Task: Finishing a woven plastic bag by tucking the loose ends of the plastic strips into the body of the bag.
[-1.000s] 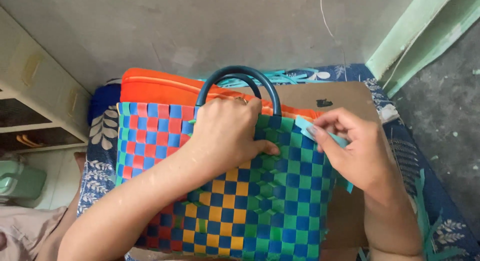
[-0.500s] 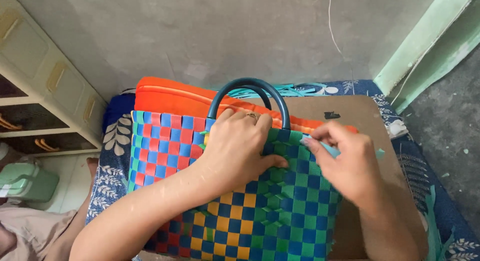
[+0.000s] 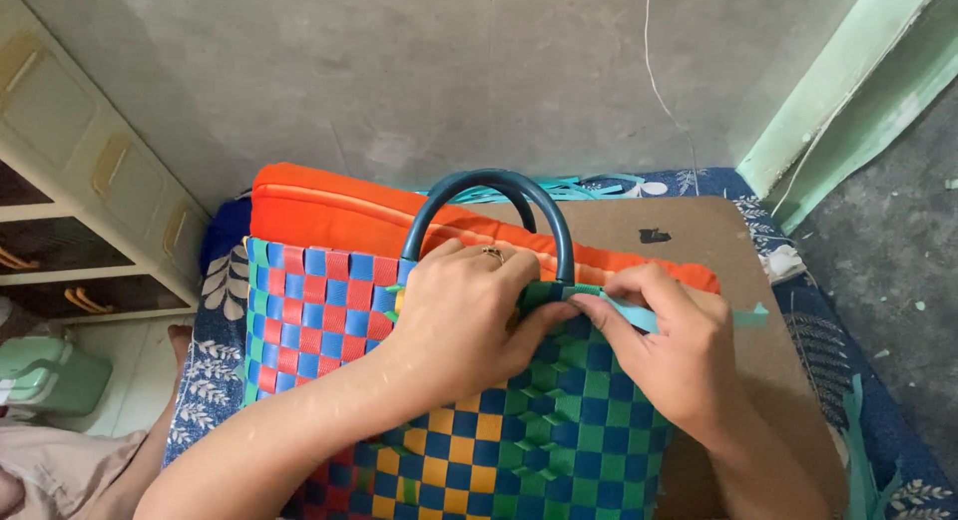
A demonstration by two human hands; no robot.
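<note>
Presently we record a woven plastic basket (image 3: 419,380), chequered in blue, red, green and yellow, lying flat on a brown board (image 3: 738,310) atop a blue floral cloth (image 3: 215,360). Our left hand (image 3: 459,315) lies spread on the basket's upper edge, fingers curled at the foot of the dark blue arched handle (image 3: 489,206) and thumb pressing the weave; it grips nothing that we can make out, only holds the basket down. Our right hand (image 3: 669,350) pinches a light teal plastic strip (image 3: 699,318) between thumb and fingers, just beside the handle's right foot, the strip's free end jutting rightward over the board. An orange cushion (image 3: 329,216) lies behind the basket, against the grey wall (image 3: 449,71). A cream drawer unit (image 3: 90,191) stands at left.
</note>
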